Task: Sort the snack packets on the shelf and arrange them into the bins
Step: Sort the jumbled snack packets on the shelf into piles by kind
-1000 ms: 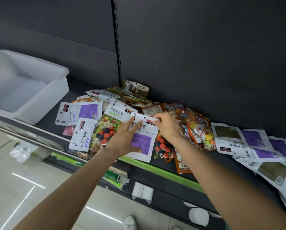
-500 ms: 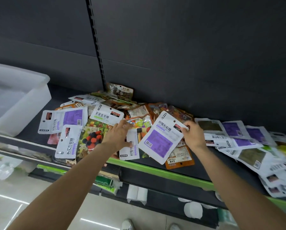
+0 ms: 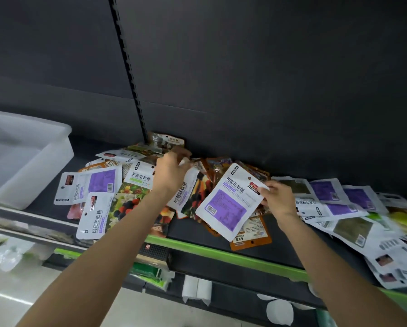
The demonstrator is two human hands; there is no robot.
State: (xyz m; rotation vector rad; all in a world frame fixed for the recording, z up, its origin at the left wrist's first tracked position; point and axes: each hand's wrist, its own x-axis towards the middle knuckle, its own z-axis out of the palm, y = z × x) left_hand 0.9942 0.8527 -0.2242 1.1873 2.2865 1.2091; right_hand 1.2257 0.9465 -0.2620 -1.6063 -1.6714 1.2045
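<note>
Left hand [image 3: 171, 172] now deeper in pile

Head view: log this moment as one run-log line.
right hand: pinches white-purple packet | left hand: fingers picking in packet pile | clear bin: no packets visible

Right hand [image 3: 279, 201] pinching white-purple packet [image 3: 229, 201] over shelf [image 3: 221, 234]; left hand [image 3: 171, 172] reaching into packet pile [image 3: 136, 182]; bin [image 3: 27, 159] sitting left.

Bare shelf [image 3: 98, 147] between bin [image 3: 63, 147] and packets [image 3: 96, 185]
</note>
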